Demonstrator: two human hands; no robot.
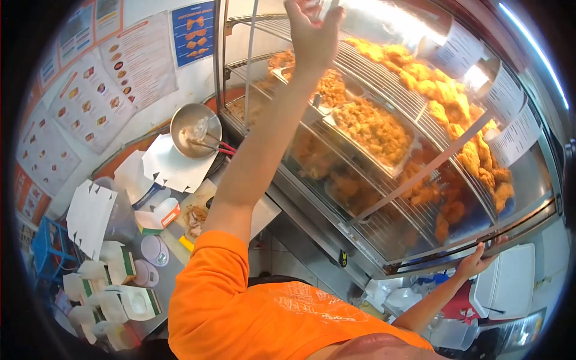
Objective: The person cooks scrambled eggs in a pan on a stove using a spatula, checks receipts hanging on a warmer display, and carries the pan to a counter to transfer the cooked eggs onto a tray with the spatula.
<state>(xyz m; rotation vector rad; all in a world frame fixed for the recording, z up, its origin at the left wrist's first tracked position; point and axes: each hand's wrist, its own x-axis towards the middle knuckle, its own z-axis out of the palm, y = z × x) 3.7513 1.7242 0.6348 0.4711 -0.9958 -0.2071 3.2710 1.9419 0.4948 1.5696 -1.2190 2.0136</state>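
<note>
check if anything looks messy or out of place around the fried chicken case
Nothing looks spilled or damaged. The fried chicken sits in trays on the racks of the display case. On the counter, open cartons are scattered loosely, and tongs rest in a metal bowl.

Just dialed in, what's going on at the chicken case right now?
A person in an orange shirt stands at a glass display case full of fried chicken. The left hand reaches up to the top of the case; whether it grips anything is unclear. The right hand rests on the case's lower edge. Folded takeaway boxes and a metal bowl with tongs sit on the counter beside it.
</note>
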